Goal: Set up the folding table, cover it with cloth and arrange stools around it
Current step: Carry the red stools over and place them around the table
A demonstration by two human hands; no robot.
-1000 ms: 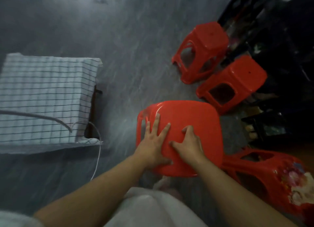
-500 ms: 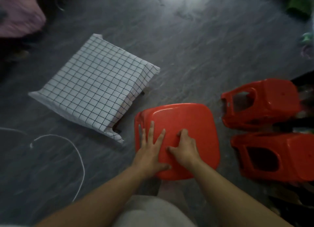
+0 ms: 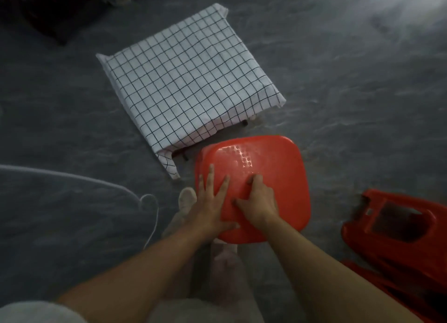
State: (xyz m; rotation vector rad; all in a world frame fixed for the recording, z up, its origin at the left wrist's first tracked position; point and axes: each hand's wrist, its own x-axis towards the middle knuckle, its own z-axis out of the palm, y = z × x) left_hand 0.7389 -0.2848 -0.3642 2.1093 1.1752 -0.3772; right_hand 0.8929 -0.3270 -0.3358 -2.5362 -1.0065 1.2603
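As both bare forearms are extended downward from the near edge of the view, the left hand (image 3: pixel 212 201) is laid flat on the seat of a red plastic stool (image 3: pixel 266 177), with fingers straight and spread wide and the thumb stretched along the seat's near rim. The right hand (image 3: pixel 260 201) is set just beside it on the same seat, its fingers bent at the knuckles; whether anything is gripped by them cannot be told. A pale shoe (image 3: pixel 187 198) is seen just left of the stool, partly hidden by the left wrist. A white cable (image 3: pixel 72 176) is curved across the grey floor (image 3: pixel 350 109) to the left. At the right edge, a second red stool (image 3: pixel 396 228) is seen lying on its side. Just beyond the first stool, the low folding table (image 3: pixel 244 123) is covered by a white cloth (image 3: pixel 188 85) checked with dark lines, and only dark leg ends are shown under the near hem. One cloth corner is draped close to the stool's left edge. Dark, blurred objects (image 3: pixel 60 15) are seen at the far left corner.
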